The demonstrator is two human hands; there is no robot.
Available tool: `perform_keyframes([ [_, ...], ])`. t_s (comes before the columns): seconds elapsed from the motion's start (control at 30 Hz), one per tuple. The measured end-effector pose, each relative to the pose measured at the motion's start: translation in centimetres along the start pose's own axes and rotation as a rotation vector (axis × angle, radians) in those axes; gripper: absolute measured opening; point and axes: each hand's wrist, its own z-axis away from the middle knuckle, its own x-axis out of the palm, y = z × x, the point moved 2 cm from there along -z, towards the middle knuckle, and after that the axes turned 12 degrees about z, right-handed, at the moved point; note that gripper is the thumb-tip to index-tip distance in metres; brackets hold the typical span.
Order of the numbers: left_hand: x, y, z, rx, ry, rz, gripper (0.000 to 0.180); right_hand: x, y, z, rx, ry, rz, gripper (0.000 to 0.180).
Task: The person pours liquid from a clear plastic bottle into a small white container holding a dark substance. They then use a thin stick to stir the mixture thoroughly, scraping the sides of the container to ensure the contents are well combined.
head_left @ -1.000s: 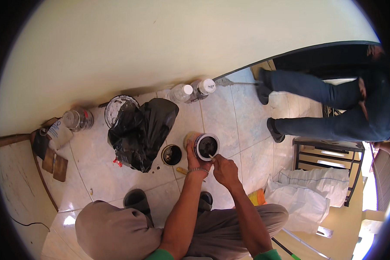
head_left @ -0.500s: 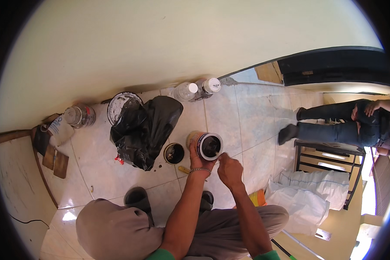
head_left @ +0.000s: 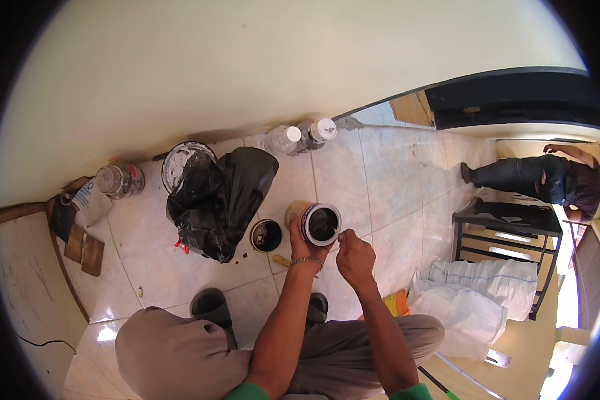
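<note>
- what did we see on the tiled floor (head_left: 397, 177)?
- we saw the black bag (head_left: 227, 197); right of it, our left grip (head_left: 315, 253) curled around the dark-filled can (head_left: 321, 227).
- and our right grip (head_left: 355, 256)?
- we had it closed, pinching a thin stick (head_left: 336, 231) that dipped into the can.

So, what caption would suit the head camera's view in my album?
Left hand holds an open can of dark stuff; right hand grips a thin tool at its rim.
</note>
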Motion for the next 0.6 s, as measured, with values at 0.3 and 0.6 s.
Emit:
perform_keyframes([
  [0.3, -0.7, 1.0, -0.7, 0.000, -0.060, -0.027, 0.075, -0.4, -1.3, -0.1, -0.129, -0.013, -0.025, 0.013],
  [0.6, 0.1, 0.0, 0.2, 0.055, 0.033, -0.117, 0.075, -0.2, 0.3, 0.2, -0.079, 0.062, 0.060, 0.010],
])
